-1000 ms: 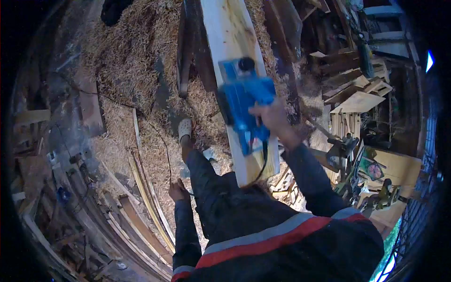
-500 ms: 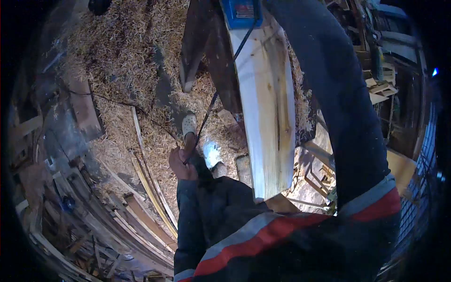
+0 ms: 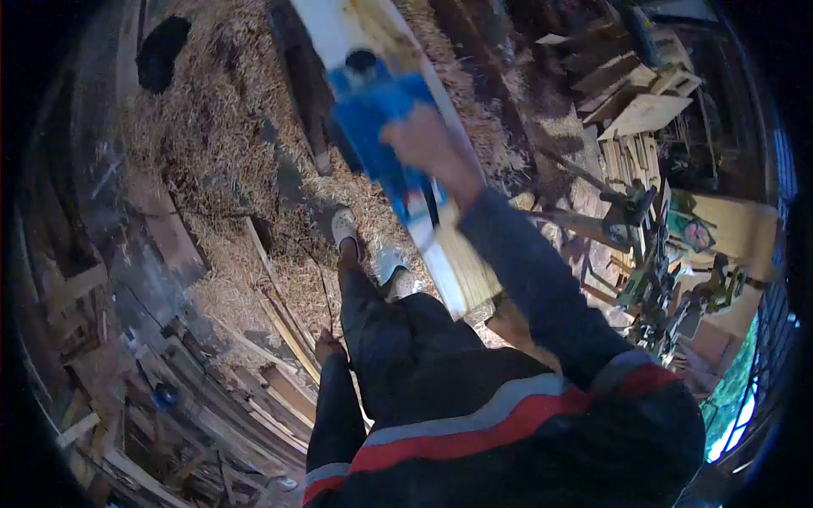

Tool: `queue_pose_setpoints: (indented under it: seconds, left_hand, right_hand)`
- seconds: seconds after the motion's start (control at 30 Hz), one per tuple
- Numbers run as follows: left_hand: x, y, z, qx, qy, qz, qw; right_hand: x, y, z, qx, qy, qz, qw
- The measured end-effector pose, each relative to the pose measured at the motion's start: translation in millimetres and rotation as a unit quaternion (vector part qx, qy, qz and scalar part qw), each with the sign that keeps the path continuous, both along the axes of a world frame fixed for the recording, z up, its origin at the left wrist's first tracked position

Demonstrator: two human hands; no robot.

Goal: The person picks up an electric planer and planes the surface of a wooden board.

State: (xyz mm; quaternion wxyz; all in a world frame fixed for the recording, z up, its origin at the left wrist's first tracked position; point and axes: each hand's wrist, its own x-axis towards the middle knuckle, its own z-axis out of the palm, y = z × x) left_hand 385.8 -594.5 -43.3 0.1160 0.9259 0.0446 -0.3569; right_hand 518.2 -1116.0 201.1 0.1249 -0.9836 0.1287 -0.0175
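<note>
A blue power planer (image 3: 377, 118) with a black front knob rests on a long pale wooden board (image 3: 461, 262). My right hand (image 3: 423, 144) is closed round the planer's handle, slightly blurred. Low beside my left leg, my left hand (image 3: 329, 345) is closed on a thin dark cord (image 3: 324, 284) that runs up over the shavings. The board slants from the top of the view down to my lap.
Wood shavings (image 3: 220, 127) cover the floor. Long thin strips (image 3: 284, 326) lie at lower left. Stacked offcuts (image 3: 648, 114) and metal clamps (image 3: 648, 279) stand at right. Dark timber (image 3: 301, 93) lies left of the board. A black object (image 3: 163, 52) sits at upper left.
After reaching far up the board half a second ago, the planer has come back towards me with my right hand. My left hand has lowered with the cord. The whole view has tilted.
</note>
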Motion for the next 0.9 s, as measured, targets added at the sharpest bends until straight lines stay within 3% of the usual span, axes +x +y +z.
queue_pose_setpoints:
  seconds: [0.03,0.07,0.1,0.17,0.2,0.27,0.4,0.47,0.57,0.63,0.7,0.77,0.9]
  left_hand:
    - [-11,5,7,-0.001,-0.005,-0.011,1.0]
    - [-23,17,9,0.042,0.001,-0.024,0.999]
    - [-30,29,10,0.083,0.003,-0.036,0.996]
    - [-47,46,-1,0.088,-0.01,-0.049,0.995]
    - [-51,46,1,0.093,0.019,-0.07,0.993]
    - [-55,35,7,0.086,0.025,-0.088,0.992]
    - [-60,-4,8,0.038,0.036,-0.098,0.994]
    - [-63,-19,-4,0.02,0.017,-0.066,0.998]
    - [-62,-37,-4,-0.013,-0.047,-0.072,0.996]
    - [-59,-35,-11,-0.023,-0.064,-0.056,0.996]
    - [-52,-34,-19,-0.048,-0.097,-0.031,0.994]
    - [-41,-43,-14,-0.04,-0.11,-0.063,0.991]
    - [-7,-53,-34,-0.047,-0.132,-0.069,0.988]
  right_hand:
    - [-38,42,44,0.297,0.051,-0.295,0.907]
    - [-93,62,24,0.266,0.017,-0.248,0.931]
    - [-132,96,54,0.346,-0.038,-0.332,0.876]
    - [-218,133,54,0.3,-0.029,-0.282,0.911]
    - [-249,153,66,0.305,0.015,-0.359,0.882]
    - [-304,180,74,0.375,0.043,-0.412,0.829]
    - [-355,197,65,0.392,0.1,-0.437,0.803]
    - [-358,191,48,0.367,0.064,-0.379,0.847]
    - [-316,162,27,0.313,0.019,-0.415,0.854]
    - [-250,119,48,0.39,0.013,-0.408,0.825]
    - [-194,77,44,0.382,-0.005,-0.386,0.84]
    - [-125,33,44,0.429,-0.003,-0.383,0.818]
    - [19,-63,38,0.378,0.038,-0.351,0.856]
